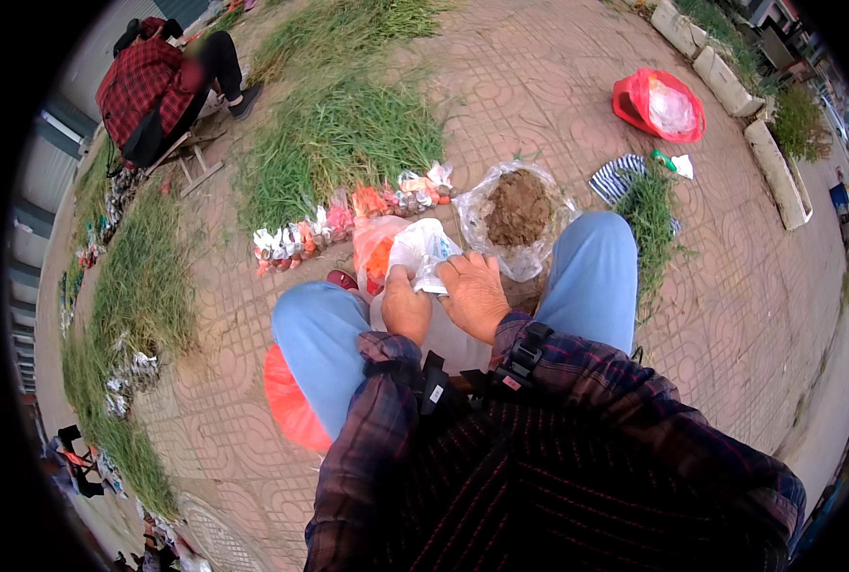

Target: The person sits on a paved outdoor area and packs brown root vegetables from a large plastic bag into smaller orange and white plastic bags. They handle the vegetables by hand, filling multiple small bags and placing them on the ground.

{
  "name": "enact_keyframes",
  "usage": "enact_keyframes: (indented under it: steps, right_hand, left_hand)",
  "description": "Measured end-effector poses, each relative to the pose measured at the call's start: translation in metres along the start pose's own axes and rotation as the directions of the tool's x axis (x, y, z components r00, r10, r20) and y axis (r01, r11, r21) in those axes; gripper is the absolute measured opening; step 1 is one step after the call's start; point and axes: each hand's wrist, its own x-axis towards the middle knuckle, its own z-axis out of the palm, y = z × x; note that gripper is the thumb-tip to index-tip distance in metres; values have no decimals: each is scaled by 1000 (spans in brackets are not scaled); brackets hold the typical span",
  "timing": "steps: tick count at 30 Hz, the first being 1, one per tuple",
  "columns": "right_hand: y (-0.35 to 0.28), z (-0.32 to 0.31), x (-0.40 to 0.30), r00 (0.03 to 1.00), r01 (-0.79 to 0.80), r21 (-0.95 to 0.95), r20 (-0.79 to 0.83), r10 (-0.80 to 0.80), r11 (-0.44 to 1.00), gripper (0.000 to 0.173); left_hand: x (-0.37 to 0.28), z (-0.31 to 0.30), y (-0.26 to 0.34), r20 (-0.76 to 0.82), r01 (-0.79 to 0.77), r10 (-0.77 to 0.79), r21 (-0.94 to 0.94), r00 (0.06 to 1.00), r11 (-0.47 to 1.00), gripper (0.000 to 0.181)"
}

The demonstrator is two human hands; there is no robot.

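Both hands are at a thin white plastic bag (424, 243) between my knees; it has blue print. My left hand (406, 306) pinches the bag's near edge with thumb and fingers. Beside it, my right hand (474, 292) grips the same edge, fingers curled over the plastic. Just past my left hand sits a translucent pink plastic bag (377, 247) with orange plastic inside. A clear plastic bag (483, 207) lies spread on the paving, holding a heap of brown soil (516, 209). Several small knotted plastic bags (301, 239) with dark contents form a row beyond my hands.
Cut grass (346, 136) lies in piles beyond the row. A red plastic bag (635, 104) stands far right, near a striped cloth (619, 177) and stone planters (725, 82). Another red bag (289, 400) rests beside my left leg. A person (146, 93) sits on a wooden stool far left.
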Motion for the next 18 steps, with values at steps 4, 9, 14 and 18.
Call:
enact_keyframes:
  steps: [4,9,14,18]
  right_hand:
    - [6,10,3,997,-75,-3,28,75,997,21]
    - [19,17,10,991,-127,134,56,120,983,20]
    - [28,25,7,970,-227,366,-2,244,902,17]
    - [21,15,6,953,-300,406,81,293,863,17]
  left_hand:
    - [-7,4,3,39,-168,169,-22,985,985,27]
    - [-9,5,6,117,-180,181,-23,977,983,26]
    - [-9,6,9,42,-186,185,22,982,982,31]
    - [-10,-2,20,-12,-291,292,50,956,956,29]
